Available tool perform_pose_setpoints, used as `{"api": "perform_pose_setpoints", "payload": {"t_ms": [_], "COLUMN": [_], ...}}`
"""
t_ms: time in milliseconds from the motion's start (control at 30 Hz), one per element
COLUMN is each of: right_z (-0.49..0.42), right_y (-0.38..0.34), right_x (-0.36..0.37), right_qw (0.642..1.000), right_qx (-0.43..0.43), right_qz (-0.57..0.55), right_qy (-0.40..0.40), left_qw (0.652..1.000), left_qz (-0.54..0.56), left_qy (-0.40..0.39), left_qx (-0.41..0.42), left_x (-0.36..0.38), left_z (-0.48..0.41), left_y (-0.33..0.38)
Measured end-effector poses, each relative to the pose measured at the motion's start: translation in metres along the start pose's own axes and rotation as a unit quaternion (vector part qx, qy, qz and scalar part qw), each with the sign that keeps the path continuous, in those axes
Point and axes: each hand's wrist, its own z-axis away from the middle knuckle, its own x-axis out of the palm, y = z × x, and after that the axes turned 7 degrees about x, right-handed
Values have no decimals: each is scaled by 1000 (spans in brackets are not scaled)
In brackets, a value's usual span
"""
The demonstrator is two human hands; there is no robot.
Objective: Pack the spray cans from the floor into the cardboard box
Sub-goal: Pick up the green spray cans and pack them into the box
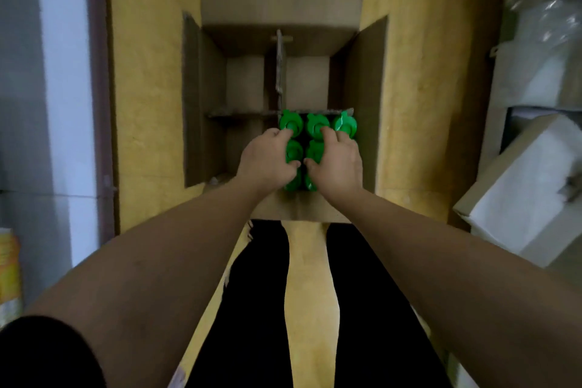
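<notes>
Left hand (268, 164), right hand (339, 165) clasp round green-capped spray cans (344, 123) in cardboard box (357, 79).

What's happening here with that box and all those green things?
A person is standing over an open cardboard box, packing green-capped spray cans into it. The left grip and right grip, both bare hands, curl over the tops of cans in the near right compartment. The other three compartments, split off by a cardboard divider, look empty.
</notes>
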Motion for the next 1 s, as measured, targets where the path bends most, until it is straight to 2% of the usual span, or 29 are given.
{"api": "perform_pose_setpoints", "payload": {"t_ms": [333, 467, 600, 767, 1000], "right_z": [88, 140, 204, 292, 402], "right_y": [-106, -143, -164, -146, -47], "right_x": [-277, -396, -488, -546, -534], "right_qw": [984, 961, 932, 893, 847], "right_qx": [-102, -124, -106, -52, 127], "right_qz": [64, 66, 65, 22, -44], "right_qy": [134, 240, 342, 446, 515], "left_qw": [980, 950, 909, 861, 801], "left_qz": [-80, -100, -119, -162, -216], "left_qy": [176, 271, 338, 351, 275], "left_qx": [47, 118, 213, 330, 486], "left_x": [-277, -381, -457, -493, -436], "left_z": [70, 112, 156, 197, 249], "left_y": [172, 242, 306, 377, 467]}}
